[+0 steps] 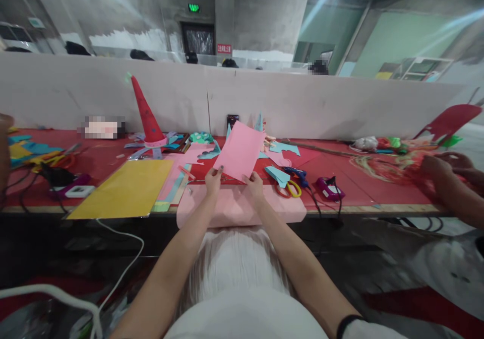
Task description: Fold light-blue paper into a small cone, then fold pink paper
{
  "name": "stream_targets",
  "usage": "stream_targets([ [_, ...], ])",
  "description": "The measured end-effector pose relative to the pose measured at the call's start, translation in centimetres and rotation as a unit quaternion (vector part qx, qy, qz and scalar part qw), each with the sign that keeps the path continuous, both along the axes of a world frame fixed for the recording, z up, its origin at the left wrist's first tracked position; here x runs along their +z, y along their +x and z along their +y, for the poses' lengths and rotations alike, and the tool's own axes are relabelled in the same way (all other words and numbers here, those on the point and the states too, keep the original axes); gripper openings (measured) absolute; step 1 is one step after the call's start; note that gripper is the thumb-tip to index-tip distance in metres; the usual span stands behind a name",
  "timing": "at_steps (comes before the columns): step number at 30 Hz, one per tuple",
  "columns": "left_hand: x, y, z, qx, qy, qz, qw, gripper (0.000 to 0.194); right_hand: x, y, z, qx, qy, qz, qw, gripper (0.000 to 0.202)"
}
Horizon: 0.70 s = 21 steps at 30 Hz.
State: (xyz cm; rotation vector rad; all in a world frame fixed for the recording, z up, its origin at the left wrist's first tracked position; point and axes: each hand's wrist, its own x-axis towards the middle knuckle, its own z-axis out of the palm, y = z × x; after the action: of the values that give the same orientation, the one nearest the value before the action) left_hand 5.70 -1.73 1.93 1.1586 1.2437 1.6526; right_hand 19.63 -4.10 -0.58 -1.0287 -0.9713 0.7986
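A pink rectangular sheet of paper [242, 150] is held up, tilted, above the front of the table. My left hand [213, 182] pinches its lower left corner. At the lower right corner, my right hand [253, 182] grips it between thumb and fingers. Beneath both wrists lies a larger pale pink sheet [242, 208] that curves over the table edge. Just right of my right hand are a folded light blue paper piece [278, 176], scissors with yellow and red handles [295, 189] and a blue glue gun [297, 174].
A red paper cone [145, 110] stands on the left behind a yellow sheet [124, 188]. A purple device [330, 188] with cords sits right. Another person's hands [440, 170] hold tangled strands [393, 166] at far right. A white partition [170, 97] borders the table's back.
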Motion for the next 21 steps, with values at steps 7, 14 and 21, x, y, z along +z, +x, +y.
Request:
stream_targets([
  [7, -0.3, 0.0, 0.3, -0.005, -0.018, 0.033, 0.999, 0.027, 0.8, 0.0, -0.7, -0.012, -0.015, 0.039, 0.999, 0.023],
  [14, -0.1, 0.5, 0.2, -0.075, -0.054, -0.025, 0.995, 0.026, 1.3, 0.3, -1.5, -0.054, -0.012, 0.036, 0.998, 0.028],
  [21, -0.3, 0.4, 0.5, -0.083, -0.073, -0.069, 0.991, 0.028, 1.1, 0.5, -1.1, -0.047, -0.017, 0.026, 0.998, 0.030],
])
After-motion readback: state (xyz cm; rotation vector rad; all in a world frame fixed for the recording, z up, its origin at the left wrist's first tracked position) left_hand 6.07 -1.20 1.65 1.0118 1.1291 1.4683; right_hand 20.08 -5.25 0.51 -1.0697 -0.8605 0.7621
